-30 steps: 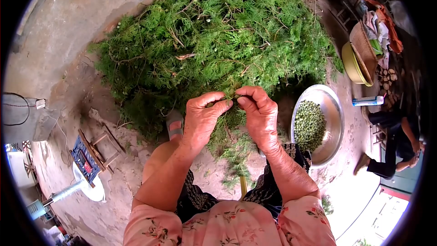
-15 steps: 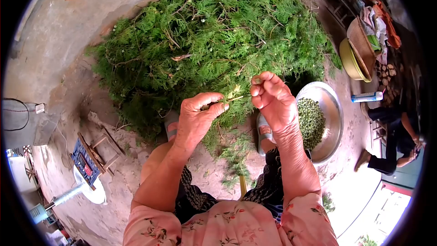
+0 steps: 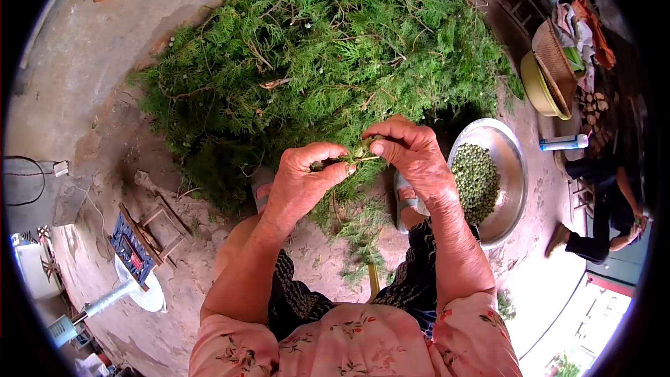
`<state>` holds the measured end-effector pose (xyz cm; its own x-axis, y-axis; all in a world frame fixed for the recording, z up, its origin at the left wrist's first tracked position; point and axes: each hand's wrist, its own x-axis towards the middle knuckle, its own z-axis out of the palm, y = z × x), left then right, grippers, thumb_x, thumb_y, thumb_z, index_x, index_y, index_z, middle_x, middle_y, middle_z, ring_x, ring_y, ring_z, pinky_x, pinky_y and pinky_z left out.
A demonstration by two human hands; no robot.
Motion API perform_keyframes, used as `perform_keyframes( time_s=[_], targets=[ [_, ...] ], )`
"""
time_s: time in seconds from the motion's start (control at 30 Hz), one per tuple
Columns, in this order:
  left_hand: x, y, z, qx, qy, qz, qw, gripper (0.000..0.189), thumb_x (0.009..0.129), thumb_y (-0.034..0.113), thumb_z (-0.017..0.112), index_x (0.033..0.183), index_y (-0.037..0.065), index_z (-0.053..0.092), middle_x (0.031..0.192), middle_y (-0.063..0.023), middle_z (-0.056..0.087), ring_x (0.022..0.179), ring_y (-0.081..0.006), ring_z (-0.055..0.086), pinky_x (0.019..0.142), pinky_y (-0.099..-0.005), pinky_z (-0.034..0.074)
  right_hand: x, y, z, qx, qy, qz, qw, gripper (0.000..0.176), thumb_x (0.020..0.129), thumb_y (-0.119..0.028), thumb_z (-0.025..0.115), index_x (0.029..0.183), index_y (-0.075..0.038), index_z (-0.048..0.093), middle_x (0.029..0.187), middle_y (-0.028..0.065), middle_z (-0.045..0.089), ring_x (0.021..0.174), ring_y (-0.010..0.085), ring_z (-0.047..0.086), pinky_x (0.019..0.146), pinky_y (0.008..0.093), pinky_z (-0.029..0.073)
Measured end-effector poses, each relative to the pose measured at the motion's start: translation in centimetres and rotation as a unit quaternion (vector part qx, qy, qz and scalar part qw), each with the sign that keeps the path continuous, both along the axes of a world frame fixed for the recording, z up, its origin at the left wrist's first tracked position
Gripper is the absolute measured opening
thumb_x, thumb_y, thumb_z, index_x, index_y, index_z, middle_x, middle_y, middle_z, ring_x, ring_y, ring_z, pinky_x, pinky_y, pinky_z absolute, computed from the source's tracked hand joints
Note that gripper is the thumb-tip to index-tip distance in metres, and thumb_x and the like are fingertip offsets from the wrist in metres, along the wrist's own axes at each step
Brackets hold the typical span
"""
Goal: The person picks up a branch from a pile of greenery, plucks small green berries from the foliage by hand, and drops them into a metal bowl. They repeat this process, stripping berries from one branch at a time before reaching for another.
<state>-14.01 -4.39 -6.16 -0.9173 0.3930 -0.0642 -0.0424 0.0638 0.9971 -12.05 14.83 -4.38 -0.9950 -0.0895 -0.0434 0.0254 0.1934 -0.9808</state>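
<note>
Between the thumb and fingers of my left hand (image 3: pixel 303 178), a short conifer twig (image 3: pixel 366 159) is pinched, with bits of green on it. My right hand (image 3: pixel 417 160) is closed at the twig's other end, thumb against fingers; small pale-green pieces show there, partly hidden by the fingertips. Beyond both hands spreads a large pile of green conifer branches (image 3: pixel 335 63). To the right of my right hand stands a metal basin (image 3: pixel 515 192), partly filled with small round green cones (image 3: pixel 476 181).
Loose sprigs (image 3: pixel 363 237) lie between my feet. A small wooden stool (image 3: pixel 165 229) and a white pedestal fan (image 3: pixel 112 300) are at left. A yellow tub (image 3: pixel 534 91) with a woven basket (image 3: pixel 553 63) and a blue-white tube (image 3: pixel 564 142) are at right. Another person (image 3: pixel 604 202) sits at far right.
My right hand has come down and left from above the twig, and its fingers have closed at the twig's end. My left hand still pinches the twig and has barely moved.
</note>
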Motion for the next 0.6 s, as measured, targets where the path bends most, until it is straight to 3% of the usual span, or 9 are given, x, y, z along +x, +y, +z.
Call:
perform_keyframes(
  time_s=[0.1, 0.3, 0.43, 0.47, 0.5, 0.53, 0.6],
  targets=[
    [0.1, 0.1, 0.4, -0.017, -0.005, 0.005, 1.000, 0.017, 0.072, 0.003, 0.071, 0.086, -0.003, 0.066, 0.071, -0.0002, 0.062, 0.064, -0.0045, 0.053, 0.057, -0.0204, 0.043, 0.2, -0.6, -0.3, -0.042, 0.010, -0.041, 0.998, 0.017, 0.078, -0.001, 0.064, 0.094, -0.004, 0.065, 0.077, 0.0029, 0.052, 0.072, 0.0113, 0.049, 0.066, 0.0260, 0.041],
    [0.0, 0.2, 0.3, -0.035, -0.012, 0.020, 0.999, 0.016, 0.070, 0.001, 0.070, 0.085, -0.004, 0.065, 0.070, -0.0001, 0.062, 0.063, -0.0044, 0.052, 0.056, -0.0200, 0.042, 0.9, -3.0, -0.4, 0.157, 0.176, -0.181, 0.955, 0.020, 0.068, 0.010, 0.063, 0.082, -0.004, 0.060, 0.074, 0.0082, 0.053, 0.070, 0.0218, 0.052, 0.061, 0.0284, 0.043],
    [-0.1, 0.2, 0.4, 0.002, -0.025, 0.027, 0.999, 0.017, 0.070, 0.001, 0.070, 0.085, -0.004, 0.065, 0.068, -0.0005, 0.061, 0.062, -0.0050, 0.052, 0.056, -0.0211, 0.042, 0.9, -3.5, -0.5, 0.163, 0.198, -0.214, 0.942, 0.015, 0.071, 0.006, 0.062, 0.083, -0.004, 0.061, 0.069, 0.0052, 0.053, 0.066, 0.0178, 0.051, 0.060, 0.0280, 0.043],
    [-0.1, 0.1, 0.5, 0.002, -0.025, 0.028, 0.999, 0.017, 0.070, 0.001, 0.070, 0.085, -0.004, 0.065, 0.068, -0.0005, 0.061, 0.062, -0.0050, 0.052, 0.056, -0.0211, 0.042, 0.9, -3.4, -0.3, 0.034, 0.039, -0.247, 0.968, 0.011, 0.074, 0.003, 0.060, 0.083, -0.004, 0.061, 0.067, 0.0031, 0.052, 0.062, 0.0150, 0.049, 0.058, 0.0265, 0.042],
    [0.0, -0.2, 0.9, -0.034, -0.028, -0.001, 0.999, 0.017, 0.069, 0.001, 0.070, 0.085, -0.004, 0.065, 0.068, -0.0012, 0.062, 0.062, -0.0053, 0.052, 0.056, -0.0216, 0.042, 1.0, -3.1, -0.3, -0.097, -0.123, -0.268, 0.951, 0.007, 0.078, 0.000, 0.059, 0.083, -0.004, 0.062, 0.064, 0.0011, 0.052, 0.059, 0.0122, 0.047, 0.056, 0.0249, 0.041],
    [0.1, -0.4, 1.3, -0.070, -0.030, -0.032, 0.997, 0.018, 0.069, 0.001, 0.070, 0.086, -0.003, 0.066, 0.068, -0.0018, 0.062, 0.062, -0.0056, 0.052, 0.057, -0.0221, 0.042, 0.7, -1.5, -1.1, -0.147, -0.118, -0.274, 0.943, 0.007, 0.083, -0.007, 0.055, 0.083, -0.003, 0.061, 0.062, -0.0011, 0.051, 0.054, 0.0081, 0.043, 0.053, 0.0212, 0.038],
    [0.4, -0.5, 1.6, -0.077, -0.061, -0.036, 0.995, 0.019, 0.067, 0.001, 0.070, 0.086, -0.003, 0.066, 0.069, -0.0032, 0.063, 0.063, -0.0062, 0.053, 0.057, -0.0225, 0.041, -0.3, 0.3, -0.2, -0.170, -0.101, -0.286, 0.938, 0.008, 0.085, -0.009, 0.055, 0.087, -0.002, 0.059, 0.063, 0.0001, 0.051, 0.052, 0.0086, 0.042, 0.051, 0.0201, 0.036]
  ],
)
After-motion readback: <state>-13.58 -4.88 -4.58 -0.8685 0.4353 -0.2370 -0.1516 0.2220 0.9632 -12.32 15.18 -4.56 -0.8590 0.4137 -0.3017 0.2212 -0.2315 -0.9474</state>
